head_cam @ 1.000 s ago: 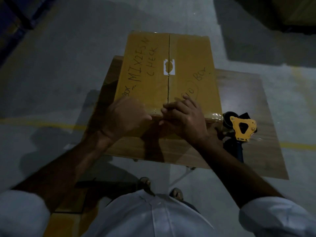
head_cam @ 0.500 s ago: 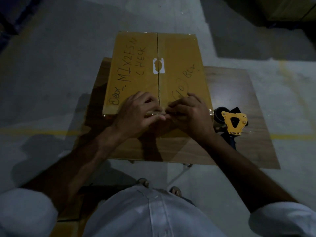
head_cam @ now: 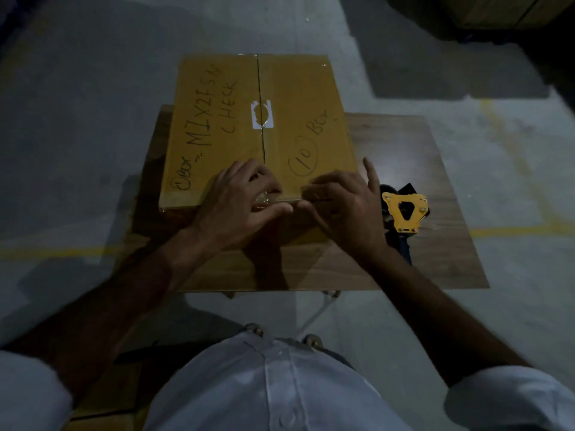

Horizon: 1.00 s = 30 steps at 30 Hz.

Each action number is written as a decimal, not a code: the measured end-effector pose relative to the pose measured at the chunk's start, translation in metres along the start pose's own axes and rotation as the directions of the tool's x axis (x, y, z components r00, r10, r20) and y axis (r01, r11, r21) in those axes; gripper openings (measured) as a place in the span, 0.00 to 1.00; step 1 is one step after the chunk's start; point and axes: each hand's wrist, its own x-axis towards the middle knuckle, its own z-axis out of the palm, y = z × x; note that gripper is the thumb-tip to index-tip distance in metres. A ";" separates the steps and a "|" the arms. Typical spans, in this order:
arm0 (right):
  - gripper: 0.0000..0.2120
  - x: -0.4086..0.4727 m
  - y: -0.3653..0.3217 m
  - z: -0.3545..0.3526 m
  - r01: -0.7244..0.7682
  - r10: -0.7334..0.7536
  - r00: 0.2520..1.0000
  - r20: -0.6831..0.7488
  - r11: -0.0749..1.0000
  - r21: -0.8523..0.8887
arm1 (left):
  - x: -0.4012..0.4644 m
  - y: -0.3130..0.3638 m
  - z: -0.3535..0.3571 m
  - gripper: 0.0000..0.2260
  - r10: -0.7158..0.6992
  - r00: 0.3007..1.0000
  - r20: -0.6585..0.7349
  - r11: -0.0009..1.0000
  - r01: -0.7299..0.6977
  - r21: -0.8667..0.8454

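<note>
Two hands at the near edge of the box (head_cam: 280,88), straddling its flap seam. Left hand (head_cam: 236,203) grips crinkled glossy clear tape (head_cam: 264,195). Right hand (head_cam: 345,206) is curled, grip unclear. Box is flat brown cardboard, with its long axis pointing away from the person. Yellow-plated dispenser (head_cam: 404,213) just right of the box.

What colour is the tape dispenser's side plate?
The flat metal side plate is yellow, with a triangular cut-out; the head view shows it best.
</note>
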 end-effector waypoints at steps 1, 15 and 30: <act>0.16 0.001 0.007 -0.001 -0.001 0.001 1.000 0.006 1.000 0.009 | 0.003 0.003 0.002 0.19 0.027 1.000 -0.004 1.000 -0.027 0.011; 0.19 -0.012 0.033 -0.012 -0.060 0.059 0.998 0.011 0.989 0.137 | 0.013 0.043 0.024 0.20 -0.129 0.991 -0.048 0.988 0.132 0.080; 0.24 -0.022 0.077 -0.025 -0.097 0.033 0.988 0.151 0.891 0.443 | 0.036 0.072 0.046 0.25 -0.172 0.985 -0.032 0.979 0.174 0.104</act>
